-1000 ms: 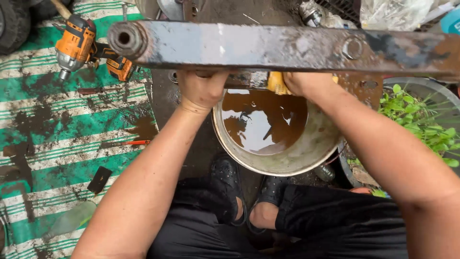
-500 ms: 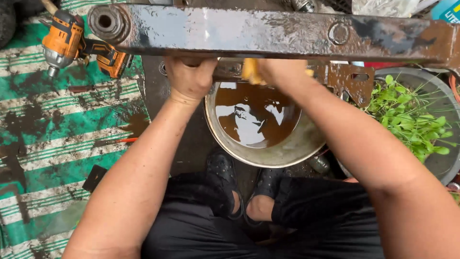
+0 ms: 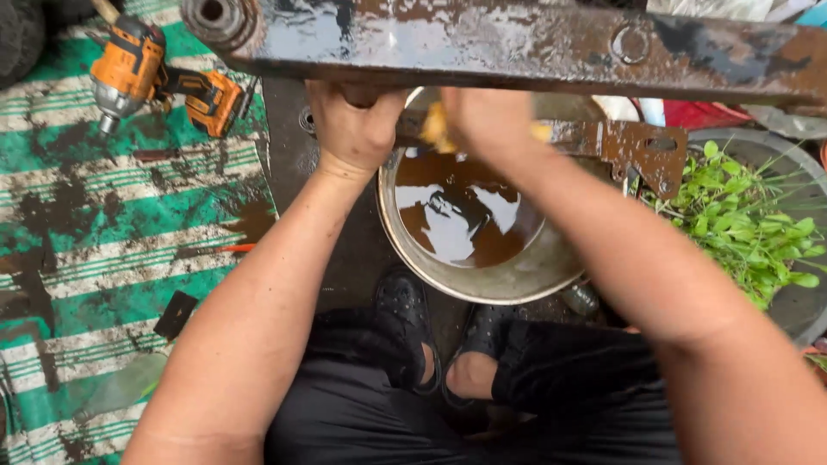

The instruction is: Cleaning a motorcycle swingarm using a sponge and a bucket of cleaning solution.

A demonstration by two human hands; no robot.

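A long rusty, wet metal beam (image 3: pixel 482 43) runs across the top of the head view. My left hand (image 3: pixel 351 129) reaches up under it and grips its lower edge. My right hand (image 3: pixel 487 120) is closed on a yellow sponge (image 3: pixel 435 129) pressed against the beam's underside. Directly below both hands stands a round metal basin (image 3: pixel 448 275) holding brown, dirty liquid. A rusty bracket (image 3: pixel 642 151) with bolt holes hangs off the beam to the right of my right hand.
An orange and black cordless impact driver (image 3: pixel 142 73) lies on a green and white striped mat (image 3: pixel 95 258) at the left. A tub of green leafy plants (image 3: pixel 749 228) sits at the right. My black-shod feet (image 3: pixel 405 331) rest just before the basin.
The view has shifted, so beam and basin sit lower and larger in frame. My right hand has moved left along the beam's underside with the sponge. The left hand keeps its grip.
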